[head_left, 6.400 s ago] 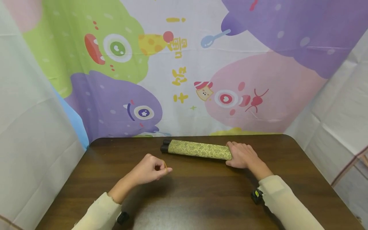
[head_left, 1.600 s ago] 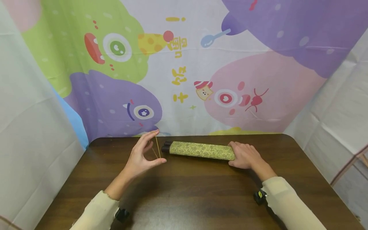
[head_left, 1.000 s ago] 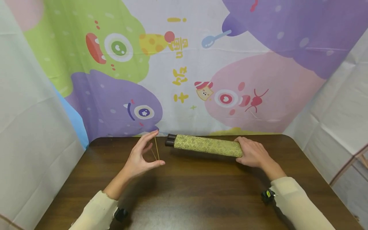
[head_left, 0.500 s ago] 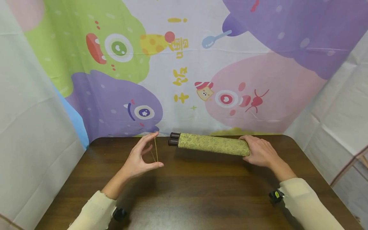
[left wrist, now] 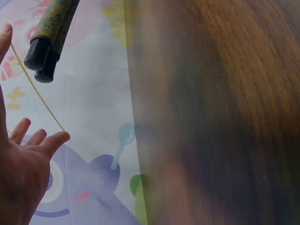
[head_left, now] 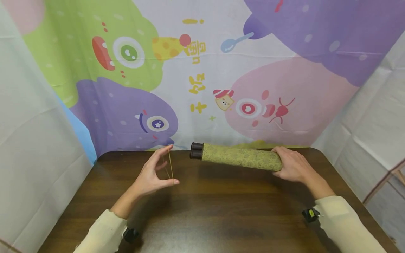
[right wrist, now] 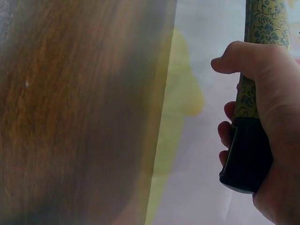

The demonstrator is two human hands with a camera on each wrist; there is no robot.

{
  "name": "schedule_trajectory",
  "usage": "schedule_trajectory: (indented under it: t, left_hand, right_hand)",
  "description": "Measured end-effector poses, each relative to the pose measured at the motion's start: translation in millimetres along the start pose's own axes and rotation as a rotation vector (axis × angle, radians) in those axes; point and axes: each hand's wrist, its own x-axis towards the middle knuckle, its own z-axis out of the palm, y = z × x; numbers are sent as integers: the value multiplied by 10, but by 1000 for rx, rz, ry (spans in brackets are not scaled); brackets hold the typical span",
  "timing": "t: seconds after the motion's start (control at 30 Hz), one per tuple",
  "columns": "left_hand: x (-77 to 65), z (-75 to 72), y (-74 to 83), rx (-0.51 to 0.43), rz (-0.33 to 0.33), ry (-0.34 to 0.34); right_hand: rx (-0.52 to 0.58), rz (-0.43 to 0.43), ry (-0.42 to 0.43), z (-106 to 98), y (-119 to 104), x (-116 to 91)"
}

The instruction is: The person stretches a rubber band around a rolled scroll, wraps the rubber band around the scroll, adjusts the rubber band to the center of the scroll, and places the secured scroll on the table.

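Note:
A scroll, rolled from both ends and covered in yellow-green floral cloth, is held up over the back of the table. My right hand grips its right end, fingers curled round it; the right wrist view shows a black end knob under the palm. Two dark knobs stick out at the scroll's left end. My left hand is to the left of them, thumb and fingers spread wide apart. A thin yellow rubber band is stretched between its thumb and fingertips, with a gap to the knobs.
The dark wooden table ends at a cartoon-printed cloth just behind the scroll. Pale cloth walls close in the left and right sides. Small black devices are strapped on both wrists.
My left hand has spread, stretching the rubber band. My right hand has raised the scroll off the table and carried it to the right, away from the left hand.

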Motion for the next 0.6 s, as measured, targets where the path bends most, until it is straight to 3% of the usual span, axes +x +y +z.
schedule_trajectory:
  t: [0.17, 0.6]
  left_hand:
    - [-1, -14, 14, -10, -23, -3]
    - [-20, -44, 2, 11, -14, -4]
  right_hand:
    - [-22, -8, 17, -21, 23, -19]
    - [-29, -20, -38, -108, 7, -20]
